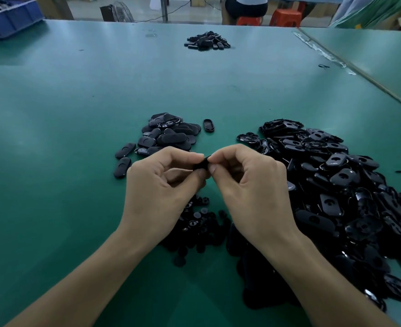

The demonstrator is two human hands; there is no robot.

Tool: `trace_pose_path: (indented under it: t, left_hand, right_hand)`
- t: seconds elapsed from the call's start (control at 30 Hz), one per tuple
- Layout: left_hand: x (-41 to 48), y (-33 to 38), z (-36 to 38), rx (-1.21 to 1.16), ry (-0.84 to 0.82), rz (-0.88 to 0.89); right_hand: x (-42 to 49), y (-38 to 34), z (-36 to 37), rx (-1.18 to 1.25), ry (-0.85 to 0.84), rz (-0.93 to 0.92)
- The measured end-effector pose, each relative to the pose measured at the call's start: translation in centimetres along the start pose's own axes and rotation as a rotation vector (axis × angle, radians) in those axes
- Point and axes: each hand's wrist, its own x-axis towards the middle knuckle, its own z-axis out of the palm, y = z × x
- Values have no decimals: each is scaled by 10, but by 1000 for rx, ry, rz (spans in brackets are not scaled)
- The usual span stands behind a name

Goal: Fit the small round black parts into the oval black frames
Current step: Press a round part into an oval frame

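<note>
My left hand (pixel 164 185) and my right hand (pixel 249 185) meet above the green table (pixel 76 114), and both pinch one black oval frame (pixel 203 164) between thumbs and fingertips; most of it is hidden by the fingers. Whether a round part sits in it I cannot tell. Small round black parts (pixel 201 223) lie in a heap under my wrists. A big pile of oval black frames (pixel 336 185) spreads on the right. A smaller pile of matte oval pieces (pixel 166 135) lies just beyond my hands, with one single frame (pixel 209 125) beside it.
Another small pile of black parts (pixel 206 41) sits far back in the middle. A blue bin (pixel 8 17) stands at the back left corner. A second table edge (pixel 360 74) runs along the right. A person sits on orange stools (pixel 286 16) beyond the table.
</note>
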Motion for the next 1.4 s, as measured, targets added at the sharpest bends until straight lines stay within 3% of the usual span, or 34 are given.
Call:
trace_pose_path:
  t: [0.83, 1.4]
  left_hand:
    - [5, -3, -5, -27, 51, -40]
    - [7, -3, -8, -128, -6, -60]
  right_hand:
    - [-1, -3, 2, 163, -124, 15]
    - [5, 4, -8, 11, -69, -1]
